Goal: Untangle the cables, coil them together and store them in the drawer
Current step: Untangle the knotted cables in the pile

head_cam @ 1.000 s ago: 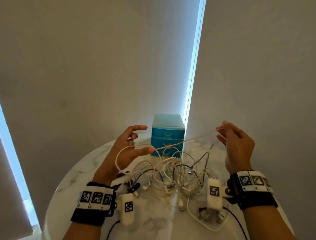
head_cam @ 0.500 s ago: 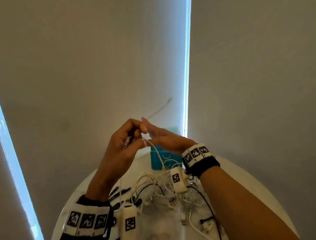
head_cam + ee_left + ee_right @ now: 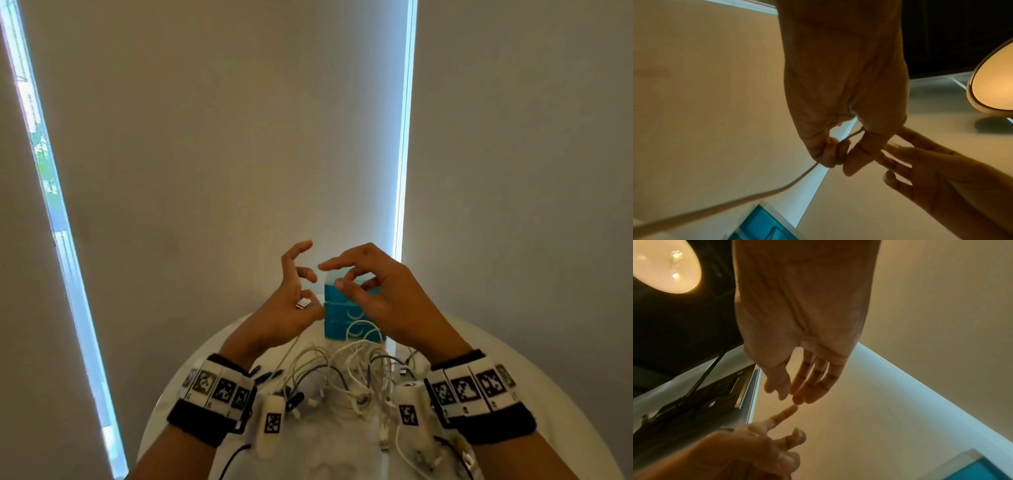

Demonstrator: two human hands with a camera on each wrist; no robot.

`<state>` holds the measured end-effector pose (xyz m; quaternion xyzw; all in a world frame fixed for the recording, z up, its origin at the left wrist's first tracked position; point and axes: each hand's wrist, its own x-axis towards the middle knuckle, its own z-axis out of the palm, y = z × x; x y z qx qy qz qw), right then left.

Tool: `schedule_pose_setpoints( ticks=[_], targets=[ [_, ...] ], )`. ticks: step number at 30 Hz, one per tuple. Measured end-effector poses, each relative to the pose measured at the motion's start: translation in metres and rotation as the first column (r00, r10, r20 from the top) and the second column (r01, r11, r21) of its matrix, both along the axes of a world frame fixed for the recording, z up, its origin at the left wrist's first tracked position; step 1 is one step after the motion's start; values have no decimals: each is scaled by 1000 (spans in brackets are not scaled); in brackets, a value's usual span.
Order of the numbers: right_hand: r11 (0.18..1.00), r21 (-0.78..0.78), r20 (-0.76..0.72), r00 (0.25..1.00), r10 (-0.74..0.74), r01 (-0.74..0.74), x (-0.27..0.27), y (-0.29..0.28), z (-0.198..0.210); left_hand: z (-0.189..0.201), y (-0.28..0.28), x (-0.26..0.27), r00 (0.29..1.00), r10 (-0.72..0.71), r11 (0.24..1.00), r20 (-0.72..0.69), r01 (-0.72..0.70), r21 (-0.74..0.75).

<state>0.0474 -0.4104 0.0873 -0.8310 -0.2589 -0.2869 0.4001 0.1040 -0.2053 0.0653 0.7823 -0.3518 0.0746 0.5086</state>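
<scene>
Cables (image 3: 346,380) limp, light, tangled at frame bottom; plug (image 3: 303,303) pinched in left hand (image 3: 291,308); right hand (image 3: 373,294) loosely spread, empty; best gripped near plug.

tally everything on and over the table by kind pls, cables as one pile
hands: 2 (left hand holds a cable, right hand empty)
marker wristbands: 2
white tagged pods: 2
blue drawer unit: 1
round table: 1
cable pile: 1
total: 9

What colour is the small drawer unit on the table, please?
Blue, with a paler top; the drawer unit shows best in the head view.
</scene>
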Motion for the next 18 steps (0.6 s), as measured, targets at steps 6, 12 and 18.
schedule_pose_setpoints(
  ticks=[6, 12, 18],
  targets=[
    [998, -65, -108, 994, 8, -15, -12, -4, -14, -2, -23, 4, 989, -147, 983, -17, 148, 109],
    [990, -138, -136, 991, -8, -11, -14, -16, -18, -2, -29, 11, 995, -97, 993, 2, 97, 72],
    [987, 138, -87, 994, -72, 84, -2, -33, -30, -6, -18, 14, 999, -36, 984, -32, 41, 174]
  ],
)
